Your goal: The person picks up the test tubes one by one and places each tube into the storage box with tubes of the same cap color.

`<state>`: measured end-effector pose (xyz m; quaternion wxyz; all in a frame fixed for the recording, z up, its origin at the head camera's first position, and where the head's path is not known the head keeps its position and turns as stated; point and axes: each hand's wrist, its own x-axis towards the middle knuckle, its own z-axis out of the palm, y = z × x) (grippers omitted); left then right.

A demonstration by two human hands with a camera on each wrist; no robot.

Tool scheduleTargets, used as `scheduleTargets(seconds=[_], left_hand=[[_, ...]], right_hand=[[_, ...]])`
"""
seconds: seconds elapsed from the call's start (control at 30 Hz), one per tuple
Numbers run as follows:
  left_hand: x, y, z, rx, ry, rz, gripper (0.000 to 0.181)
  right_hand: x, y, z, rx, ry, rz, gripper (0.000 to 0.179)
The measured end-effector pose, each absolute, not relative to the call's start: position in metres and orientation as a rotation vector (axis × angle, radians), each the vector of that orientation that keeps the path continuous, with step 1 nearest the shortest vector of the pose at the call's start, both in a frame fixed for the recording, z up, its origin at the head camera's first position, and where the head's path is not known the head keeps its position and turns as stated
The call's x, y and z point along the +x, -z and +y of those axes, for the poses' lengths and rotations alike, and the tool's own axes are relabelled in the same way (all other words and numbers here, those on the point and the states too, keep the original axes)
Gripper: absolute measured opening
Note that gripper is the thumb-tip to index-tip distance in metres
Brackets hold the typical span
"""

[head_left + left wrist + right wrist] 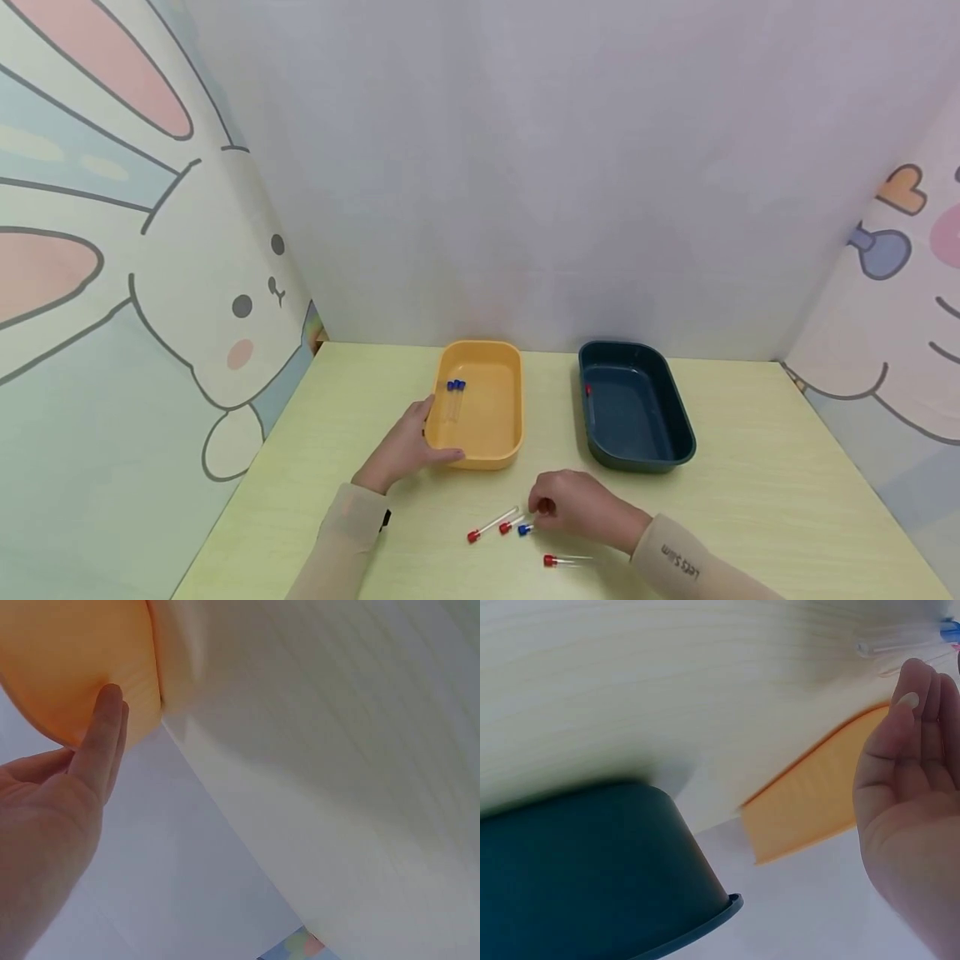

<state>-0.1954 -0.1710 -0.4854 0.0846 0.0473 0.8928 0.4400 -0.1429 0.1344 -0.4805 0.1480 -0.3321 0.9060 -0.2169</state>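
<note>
My left hand touches the near-left corner of a yellow tray, thumb along the front, straight fingers against the side wall. Three blue-capped tubes lie inside that tray. Over the table my right hand hovers with fingers bent, thumb against the index finger, nothing visible between them. Just past its fingertips is a clear tube with a blue cap, partly hidden by the hand in the head view. Beside it lie two red-capped tubes, and another red-capped tube lies nearer me.
A dark blue tray stands right of the yellow one, with a red cap showing by its left wall. Behind the pale wooden table hangs a plain white backdrop. Cartoon-printed panels flank the sides.
</note>
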Motion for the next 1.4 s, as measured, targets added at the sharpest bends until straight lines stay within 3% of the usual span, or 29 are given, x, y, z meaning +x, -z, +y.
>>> scheduleTargets(seconds=[0.8, 1.4], left_hand=[[-0.195, 0.484, -0.169, 0.142, -1.323, 2.645, 0.113], [-0.197, 0.486, -0.171, 0.131, -1.301, 2.653, 0.116]], right_hand=[[-0.136, 0.486, 0.138, -1.071, 0.544, 2.617, 0.01], [-0.145, 0.457, 0.139, -1.051, 0.56, 2.68, 0.005]])
